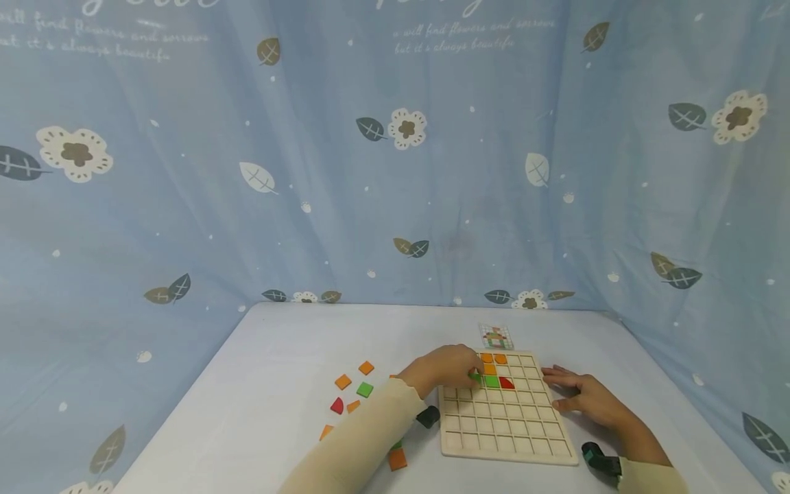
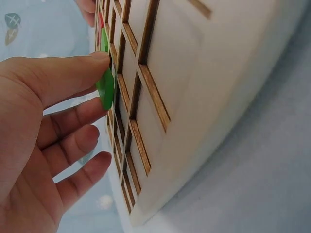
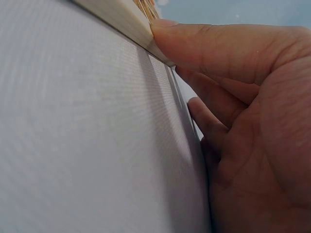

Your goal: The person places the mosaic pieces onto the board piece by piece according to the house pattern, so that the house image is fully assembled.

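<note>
A wooden grid board (image 1: 503,427) lies flat on the white table. My left hand (image 1: 453,367) reaches over its upper left part and pinches a green tile (image 2: 107,91) between thumb and forefinger, against the grid. The other fingers (image 2: 80,177) are loosely bent. Beside that tile sit another green tile (image 1: 491,381) and a red quarter-round tile (image 1: 506,383). Orange tiles (image 1: 489,369) occupy cells above them. At the board's right edge, my right hand (image 1: 586,398) rests with fingers extended, its thumb (image 3: 194,46) touching the rim.
Loose orange, green and red tiles, among them a green one (image 1: 365,390) and a red one (image 1: 337,405), are scattered left of the board, some partly behind the left sleeve (image 1: 364,439). A small pattern card (image 1: 496,337) lies beyond the board. A patterned blue curtain (image 1: 395,185) surrounds the table.
</note>
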A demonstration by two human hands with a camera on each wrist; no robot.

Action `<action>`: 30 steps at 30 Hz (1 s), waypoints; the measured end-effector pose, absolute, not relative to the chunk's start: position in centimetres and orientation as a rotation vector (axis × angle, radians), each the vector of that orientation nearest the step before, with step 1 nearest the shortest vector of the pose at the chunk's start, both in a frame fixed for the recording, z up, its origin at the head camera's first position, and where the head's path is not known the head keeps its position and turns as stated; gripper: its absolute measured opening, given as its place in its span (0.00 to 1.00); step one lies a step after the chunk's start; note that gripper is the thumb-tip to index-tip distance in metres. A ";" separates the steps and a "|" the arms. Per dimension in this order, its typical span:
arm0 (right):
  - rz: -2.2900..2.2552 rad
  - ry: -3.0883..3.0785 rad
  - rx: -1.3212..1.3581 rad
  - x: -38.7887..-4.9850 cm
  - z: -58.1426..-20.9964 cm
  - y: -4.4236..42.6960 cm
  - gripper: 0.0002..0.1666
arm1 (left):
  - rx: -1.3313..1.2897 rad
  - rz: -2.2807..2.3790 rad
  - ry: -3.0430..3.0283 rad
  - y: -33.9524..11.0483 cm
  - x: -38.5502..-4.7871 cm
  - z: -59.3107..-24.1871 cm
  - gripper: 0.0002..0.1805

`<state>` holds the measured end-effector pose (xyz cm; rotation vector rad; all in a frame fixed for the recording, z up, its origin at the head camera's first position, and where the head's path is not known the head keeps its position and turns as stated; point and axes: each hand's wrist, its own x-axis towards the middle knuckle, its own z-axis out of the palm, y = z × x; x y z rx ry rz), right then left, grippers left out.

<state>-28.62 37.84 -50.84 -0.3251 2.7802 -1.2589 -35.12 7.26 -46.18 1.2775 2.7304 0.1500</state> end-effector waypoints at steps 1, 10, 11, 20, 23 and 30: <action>-1.256 2.782 -0.326 -28.6 -50.9 37.8 0.39 | 1.272 0.151 2.732 7.3 -35.2 -46.2 0.15; -1.258 2.773 -0.322 -28.6 -50.8 37.4 0.40 | 1.270 0.148 2.735 7.7 -35.7 -46.7 0.14; -1.258 2.773 -0.326 -28.6 -50.8 37.4 0.39 | 1.271 0.143 2.737 7.7 -35.7 -46.8 0.14; -1.269 2.780 -0.332 -28.4 -50.5 37.4 0.39 | 1.278 0.111 2.740 7.9 -35.7 -46.6 0.13; -1.281 2.776 -0.334 -28.6 -50.7 37.7 0.39 | 1.282 0.093 2.747 7.9 -35.6 -46.5 0.13; -1.309 2.767 -0.346 -28.8 -51.0 37.9 0.39 | 1.292 0.068 2.762 7.9 -35.3 -46.3 0.13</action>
